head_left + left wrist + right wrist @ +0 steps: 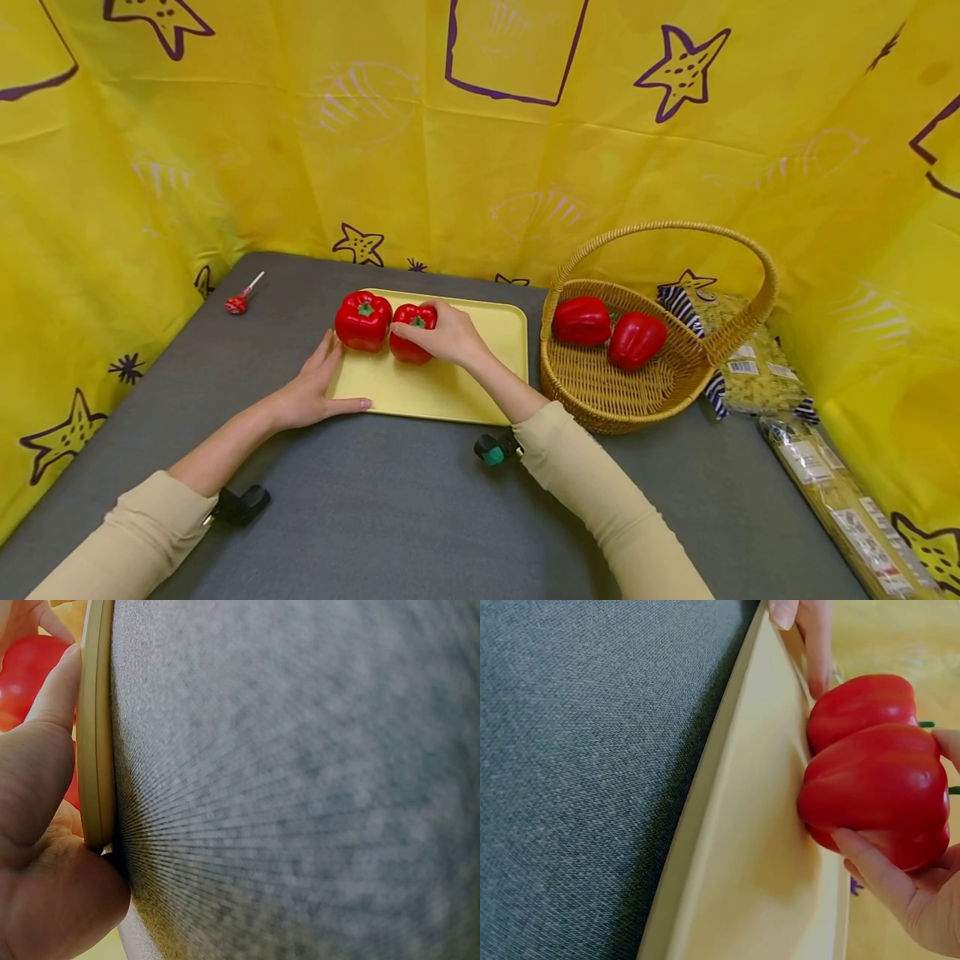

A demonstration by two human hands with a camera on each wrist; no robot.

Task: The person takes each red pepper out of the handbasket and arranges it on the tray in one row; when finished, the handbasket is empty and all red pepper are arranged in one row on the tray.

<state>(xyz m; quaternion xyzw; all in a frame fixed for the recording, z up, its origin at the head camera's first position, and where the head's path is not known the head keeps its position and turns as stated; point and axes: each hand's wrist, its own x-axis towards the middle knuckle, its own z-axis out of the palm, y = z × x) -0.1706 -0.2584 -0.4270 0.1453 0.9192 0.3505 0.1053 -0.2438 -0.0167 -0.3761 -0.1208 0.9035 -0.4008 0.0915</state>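
My right hand (452, 335) grips a red bell pepper (409, 348) from its right side, above a pale yellow tray (457, 396). In the right wrist view, fingers lie on both sides of that pepper (877, 787). Touching it on the left is another red bell pepper (363, 323), upright with its green stem on top. My left hand (313, 392) rests at the tray's front left corner, its thumb along the front edge and its fingers spread by the left edge. The left wrist view shows the thumb against the tray's rim (96, 750).
Right of the tray, a wicker basket (637, 407) with a tall handle holds two red bell peppers (581, 321). Beyond it lie a bag of pasta (750, 358) and a long clear packet (847, 508). A red lollipop (237, 304) lies at the far left. Yellow cloth hangs behind the grey table.
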